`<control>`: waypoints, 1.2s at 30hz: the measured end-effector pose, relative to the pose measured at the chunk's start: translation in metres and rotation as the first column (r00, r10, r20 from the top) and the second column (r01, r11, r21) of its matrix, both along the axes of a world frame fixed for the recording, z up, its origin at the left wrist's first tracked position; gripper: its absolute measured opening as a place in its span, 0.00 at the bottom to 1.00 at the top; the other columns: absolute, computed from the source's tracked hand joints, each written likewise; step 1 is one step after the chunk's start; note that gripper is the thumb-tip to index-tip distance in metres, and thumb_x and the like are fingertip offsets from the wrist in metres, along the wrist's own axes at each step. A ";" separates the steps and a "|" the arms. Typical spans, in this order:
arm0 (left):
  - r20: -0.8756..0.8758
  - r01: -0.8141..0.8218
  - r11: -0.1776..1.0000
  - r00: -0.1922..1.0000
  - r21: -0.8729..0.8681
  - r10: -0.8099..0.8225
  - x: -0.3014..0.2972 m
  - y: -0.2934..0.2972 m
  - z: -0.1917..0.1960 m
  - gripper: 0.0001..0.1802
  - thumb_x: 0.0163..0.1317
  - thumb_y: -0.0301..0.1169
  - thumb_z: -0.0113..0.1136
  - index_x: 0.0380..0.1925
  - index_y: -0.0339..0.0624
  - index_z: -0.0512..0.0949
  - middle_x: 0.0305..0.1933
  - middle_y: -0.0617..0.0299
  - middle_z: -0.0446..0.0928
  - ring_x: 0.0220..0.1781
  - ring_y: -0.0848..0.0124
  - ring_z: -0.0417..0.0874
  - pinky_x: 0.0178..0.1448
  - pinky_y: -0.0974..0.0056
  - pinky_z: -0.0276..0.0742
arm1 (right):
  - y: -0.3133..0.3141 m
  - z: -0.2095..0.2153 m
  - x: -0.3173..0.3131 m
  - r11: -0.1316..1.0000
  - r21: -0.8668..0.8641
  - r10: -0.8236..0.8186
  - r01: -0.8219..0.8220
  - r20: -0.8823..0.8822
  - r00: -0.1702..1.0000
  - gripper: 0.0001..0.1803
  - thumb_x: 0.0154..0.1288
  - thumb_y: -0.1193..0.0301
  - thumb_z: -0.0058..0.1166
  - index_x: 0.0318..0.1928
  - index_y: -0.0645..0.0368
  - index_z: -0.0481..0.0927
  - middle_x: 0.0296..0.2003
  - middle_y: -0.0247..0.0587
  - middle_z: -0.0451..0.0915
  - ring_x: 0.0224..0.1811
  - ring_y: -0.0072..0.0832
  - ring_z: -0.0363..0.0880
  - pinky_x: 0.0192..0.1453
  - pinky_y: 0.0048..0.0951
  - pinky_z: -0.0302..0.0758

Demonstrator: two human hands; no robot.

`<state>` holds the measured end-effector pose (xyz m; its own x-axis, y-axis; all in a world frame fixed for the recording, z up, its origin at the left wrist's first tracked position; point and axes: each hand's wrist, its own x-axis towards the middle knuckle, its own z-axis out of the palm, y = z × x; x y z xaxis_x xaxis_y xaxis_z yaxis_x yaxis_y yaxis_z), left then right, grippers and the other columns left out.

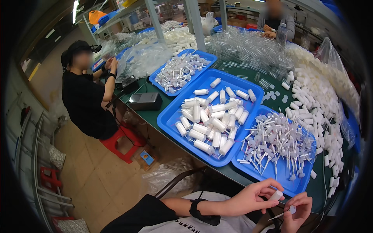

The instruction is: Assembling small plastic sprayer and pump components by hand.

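Note:
My left hand (250,200) pinches a short white cylinder (276,195) between thumb and fingers, in front of the near tray. Close beside it, my right hand (300,213) is closed on a thin white stem with a round disc (292,209) at one end; the stem points left. The two pieces are apart. Just beyond my hands, a blue tray (294,190) is heaped with similar disc-ended stems (272,141). Left of it, a larger blue tray (171,134) contains many clear-walled cylinders with white filling (217,123).
Loose white cylinders (307,112) pile along the right side of the green table (256,79). Clear tubes (248,46) lie in a heap at the back. A third blue tray (211,58), a grey box (144,101) and a co-worker on a red stool (124,145) are to the left.

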<state>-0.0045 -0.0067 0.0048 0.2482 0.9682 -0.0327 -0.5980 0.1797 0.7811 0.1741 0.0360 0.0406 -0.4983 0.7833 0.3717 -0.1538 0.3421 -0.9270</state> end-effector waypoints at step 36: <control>0.031 -0.050 0.999 0.998 0.022 0.050 0.014 0.002 -0.012 0.16 0.60 0.24 0.53 0.49 0.35 0.69 0.43 0.59 0.75 0.44 0.80 0.75 0.47 0.76 0.72 | -0.005 0.007 -0.015 0.873 0.474 -0.285 0.112 0.309 0.907 0.13 0.47 0.82 0.60 0.37 0.67 0.76 0.35 0.47 0.76 0.38 0.38 0.72 0.44 0.34 0.69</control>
<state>0.0092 -0.0050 -0.0073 0.2001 0.9798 -0.0039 -0.6296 0.1316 0.7657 0.1596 0.0308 0.0476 -0.5146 0.6789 0.5237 0.2745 0.7091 -0.6495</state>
